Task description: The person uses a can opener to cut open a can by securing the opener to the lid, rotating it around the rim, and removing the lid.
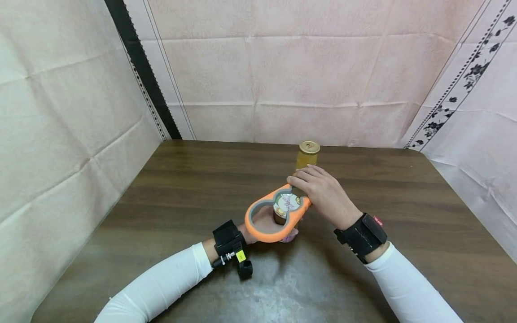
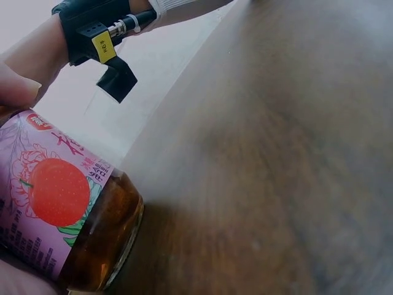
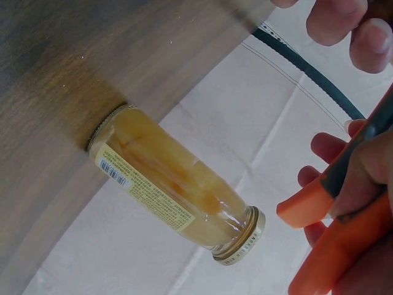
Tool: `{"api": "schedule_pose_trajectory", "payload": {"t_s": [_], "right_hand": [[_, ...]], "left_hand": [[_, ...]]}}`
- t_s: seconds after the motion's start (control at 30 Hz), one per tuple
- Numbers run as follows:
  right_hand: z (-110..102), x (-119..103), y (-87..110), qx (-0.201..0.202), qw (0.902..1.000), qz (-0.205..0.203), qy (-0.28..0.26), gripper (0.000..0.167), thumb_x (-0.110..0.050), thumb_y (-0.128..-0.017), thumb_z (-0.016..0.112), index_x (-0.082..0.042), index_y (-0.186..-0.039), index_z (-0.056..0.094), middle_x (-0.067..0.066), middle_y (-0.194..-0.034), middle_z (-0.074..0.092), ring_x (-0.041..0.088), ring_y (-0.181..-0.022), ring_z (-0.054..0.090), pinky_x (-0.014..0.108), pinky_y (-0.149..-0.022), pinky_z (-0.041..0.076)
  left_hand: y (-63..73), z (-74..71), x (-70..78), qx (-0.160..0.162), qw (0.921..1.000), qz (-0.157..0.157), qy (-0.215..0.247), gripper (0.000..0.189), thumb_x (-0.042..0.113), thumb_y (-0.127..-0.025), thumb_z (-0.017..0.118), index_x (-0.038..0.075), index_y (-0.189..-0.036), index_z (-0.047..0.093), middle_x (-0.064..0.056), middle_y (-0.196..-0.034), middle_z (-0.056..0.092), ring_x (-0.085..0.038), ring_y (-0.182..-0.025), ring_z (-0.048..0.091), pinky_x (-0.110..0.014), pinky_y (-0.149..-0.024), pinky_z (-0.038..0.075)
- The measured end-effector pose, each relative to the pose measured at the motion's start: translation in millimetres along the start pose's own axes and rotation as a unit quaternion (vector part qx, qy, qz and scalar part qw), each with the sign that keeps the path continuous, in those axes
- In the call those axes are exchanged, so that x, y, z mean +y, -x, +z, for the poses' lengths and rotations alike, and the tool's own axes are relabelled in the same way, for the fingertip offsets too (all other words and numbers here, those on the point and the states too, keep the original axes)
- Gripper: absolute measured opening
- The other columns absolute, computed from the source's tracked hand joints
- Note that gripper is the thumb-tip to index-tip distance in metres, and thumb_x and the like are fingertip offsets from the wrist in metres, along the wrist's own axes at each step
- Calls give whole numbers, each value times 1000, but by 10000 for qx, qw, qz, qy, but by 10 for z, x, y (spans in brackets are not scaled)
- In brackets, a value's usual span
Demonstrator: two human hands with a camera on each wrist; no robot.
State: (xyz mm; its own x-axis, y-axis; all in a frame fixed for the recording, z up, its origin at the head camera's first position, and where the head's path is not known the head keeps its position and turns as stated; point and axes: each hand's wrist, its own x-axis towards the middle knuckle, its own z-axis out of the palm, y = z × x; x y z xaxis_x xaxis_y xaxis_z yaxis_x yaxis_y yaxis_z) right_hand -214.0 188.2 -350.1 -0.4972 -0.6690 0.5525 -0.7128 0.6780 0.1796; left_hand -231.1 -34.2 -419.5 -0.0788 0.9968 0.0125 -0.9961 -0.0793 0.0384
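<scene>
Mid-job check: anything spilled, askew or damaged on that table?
Nothing stands out. The left hand holds the purple-labelled glass jar, whose round printed lid shows through the orange-and-grey plastic opener in the right hand; the tall yellow-filled glass jar stands upright behind. No spill or crack is visible.

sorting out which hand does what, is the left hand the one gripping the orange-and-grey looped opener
No, the right hand grips the orange-and-grey looped opener, while the left hand holds the pink-labelled glass jar.

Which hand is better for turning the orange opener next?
Probably the right hand: it holds the opener at the jar's lid, while the left hand is busy holding the jar.
</scene>
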Motion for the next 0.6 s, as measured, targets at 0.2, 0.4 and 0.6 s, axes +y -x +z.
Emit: {"api": "schedule_pose_trajectory", "payload": {"t_s": [0.2,0.4,0.6], "right_hand": [[19,17,-8,11,9999,-100,-11,54,9,-77,82,-10,-125,68,7,-122,71,27,-123,62,45,-114,44],[29,39,-18,4,9997,-114,-232,56,12,-77,79,-10,-127,68,7,-135,67,27,-134,57,45,-115,44],[31,64,-18,-78,9993,-157,-326,56,10,-78,80,-11,-129,67,5,-139,65,27,-136,55,45,-112,46]], "left_hand": [[-1,58,-31,124,9993,-45,352,64,54,-106,41,0,-136,52,-17,-127,61,-40,-117,58,-46,-103,47],[7,154,-111,359,9989,270,166,59,50,-107,40,-2,-132,54,-15,-123,63,-36,-113,62,-46,-101,49],[5,272,-186,264,9979,90,591,60,49,-108,38,-4,-129,57,-17,-121,65,-32,-111,64,-46,-102,49]]}}
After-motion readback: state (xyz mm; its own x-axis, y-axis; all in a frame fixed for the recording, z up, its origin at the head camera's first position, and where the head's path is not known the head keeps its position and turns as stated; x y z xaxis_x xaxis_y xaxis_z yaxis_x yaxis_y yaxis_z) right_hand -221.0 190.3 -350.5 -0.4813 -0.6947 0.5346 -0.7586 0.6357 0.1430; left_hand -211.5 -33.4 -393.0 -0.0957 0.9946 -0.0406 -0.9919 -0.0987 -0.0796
